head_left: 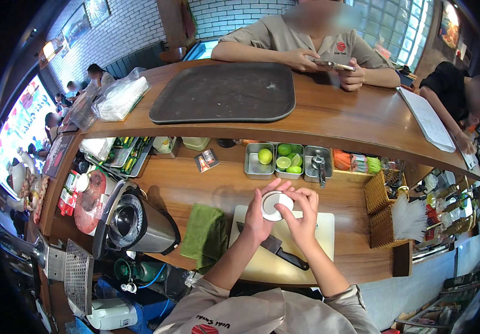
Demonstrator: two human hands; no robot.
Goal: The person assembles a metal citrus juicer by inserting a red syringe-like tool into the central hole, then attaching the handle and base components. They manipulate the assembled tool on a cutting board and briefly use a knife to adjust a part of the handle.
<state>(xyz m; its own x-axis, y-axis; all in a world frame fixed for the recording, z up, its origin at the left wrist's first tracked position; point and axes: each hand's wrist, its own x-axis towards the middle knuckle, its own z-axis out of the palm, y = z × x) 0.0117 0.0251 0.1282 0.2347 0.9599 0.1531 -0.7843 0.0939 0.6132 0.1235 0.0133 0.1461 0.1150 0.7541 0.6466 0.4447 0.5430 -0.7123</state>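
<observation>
Between my two hands, above the cutting board, is a small round white piece [270, 201] with a raised rim; I cannot tell whether it is a lid or a shallow dish. My left hand [258, 220] grips its left side, fingers stretched behind it. My right hand [303, 220] closes on its right side, with the thumb lying across its face. Below them a knife with a black handle [292, 259] lies aslant on the pale cutting board [321, 245], its blade partly hidden by my left wrist. A folded green cloth [203, 231] lies left of the board.
Beyond my hands are metal tins, one with a whole lime [264, 156], one with cut limes [283, 162] and one with a metal squeezer [318, 166]. A steel machine [151, 228] stands left, wicker baskets [382, 225] right. Above, a counter bears a dark tray [223, 94]; a person holds a phone [334, 65].
</observation>
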